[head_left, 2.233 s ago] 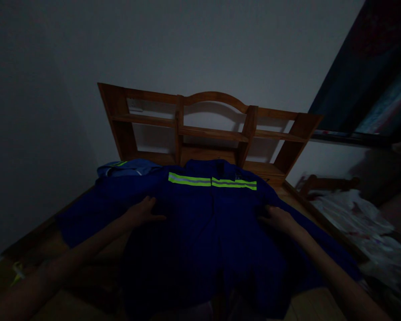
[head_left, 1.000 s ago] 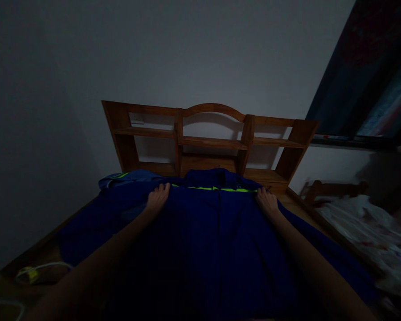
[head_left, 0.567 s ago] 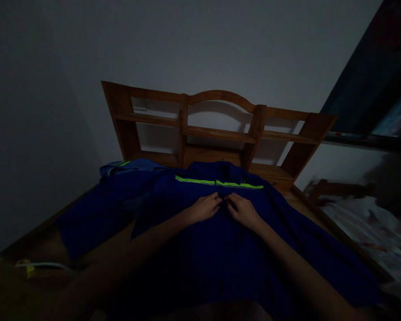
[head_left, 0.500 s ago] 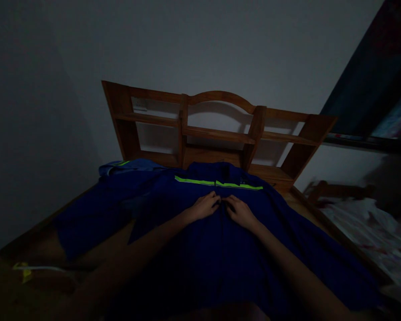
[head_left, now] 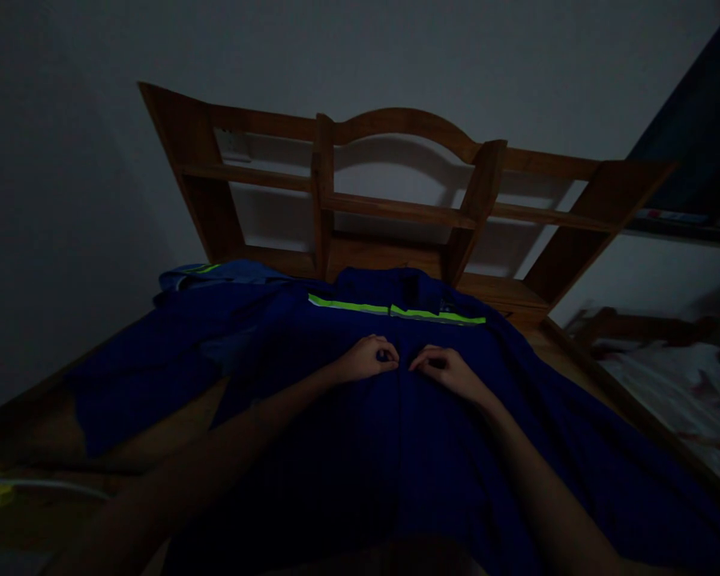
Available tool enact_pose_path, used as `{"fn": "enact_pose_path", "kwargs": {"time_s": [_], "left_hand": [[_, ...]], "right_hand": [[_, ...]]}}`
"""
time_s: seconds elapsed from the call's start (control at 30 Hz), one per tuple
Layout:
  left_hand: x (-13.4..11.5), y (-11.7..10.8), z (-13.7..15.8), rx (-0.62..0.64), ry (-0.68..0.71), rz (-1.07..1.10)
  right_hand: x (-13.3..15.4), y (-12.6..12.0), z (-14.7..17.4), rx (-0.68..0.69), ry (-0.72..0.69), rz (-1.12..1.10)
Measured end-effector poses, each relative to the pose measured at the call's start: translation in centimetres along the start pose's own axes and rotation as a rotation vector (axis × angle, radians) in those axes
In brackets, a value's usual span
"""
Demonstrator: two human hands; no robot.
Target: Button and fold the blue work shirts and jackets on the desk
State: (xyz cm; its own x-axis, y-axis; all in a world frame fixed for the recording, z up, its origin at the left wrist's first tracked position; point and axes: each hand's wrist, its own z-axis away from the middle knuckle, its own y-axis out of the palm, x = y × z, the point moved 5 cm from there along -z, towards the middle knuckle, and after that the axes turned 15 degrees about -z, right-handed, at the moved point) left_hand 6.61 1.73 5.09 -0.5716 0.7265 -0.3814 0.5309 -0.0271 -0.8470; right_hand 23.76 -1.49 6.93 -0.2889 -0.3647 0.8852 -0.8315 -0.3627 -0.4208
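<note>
A dark blue work jacket (head_left: 348,448) lies spread out, its collar at the far end and a yellow-green reflective stripe (head_left: 360,306) across the chest. Just below the stripe, my left hand (head_left: 366,358) is closed in a pinch at the front seam, on the jacket's cloth. My right hand (head_left: 450,372) is closed the same way, thumb and finger together on the cloth just right of the seam. A small gap separates the two sets of fingertips. Dim light hides the fine detail between them.
Behind the collar stands a wooden headboard with shelves (head_left: 396,210), against a pale wall (head_left: 360,48). More blue clothing (head_left: 234,274) with a lighter patch lies at the left. White bedding (head_left: 684,384) is at the right. A pale cord (head_left: 48,482) runs at lower left.
My hands have moved slightly apart; before, their fingertips met at the front seam. The view has come closer, and the headboard appears larger and higher.
</note>
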Motion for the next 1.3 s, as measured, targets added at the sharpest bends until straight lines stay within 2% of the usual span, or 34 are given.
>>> {"fn": "enact_pose_path", "kwargs": {"time_s": [0.33, 0.5, 0.8, 1.0, 1.3], "left_hand": [[-0.5, 0.3, 0.1, 0.062, -0.018, -0.010], [-0.3, 0.7, 0.1, 0.102, -0.054, 0.116], [-0.4, 0.7, 0.1, 0.066, -0.095, 0.224], [-0.1, 0.6, 0.2, 0.090, -0.175, 0.251], [0.0, 1.3, 0.4, 0.089, -0.147, 0.277]], "right_hand": [[-0.6, 0.7, 0.1, 0.044, -0.040, 0.056], [-0.6, 0.7, 0.3, 0.070, -0.036, 0.069], [-0.3, 0.2, 0.1, 0.032, -0.013, -0.085], [-0.1, 0.5, 0.0, 0.026, -0.009, -0.097], [-0.8, 0.8, -0.3, 0.029, -0.017, -0.086]]}}
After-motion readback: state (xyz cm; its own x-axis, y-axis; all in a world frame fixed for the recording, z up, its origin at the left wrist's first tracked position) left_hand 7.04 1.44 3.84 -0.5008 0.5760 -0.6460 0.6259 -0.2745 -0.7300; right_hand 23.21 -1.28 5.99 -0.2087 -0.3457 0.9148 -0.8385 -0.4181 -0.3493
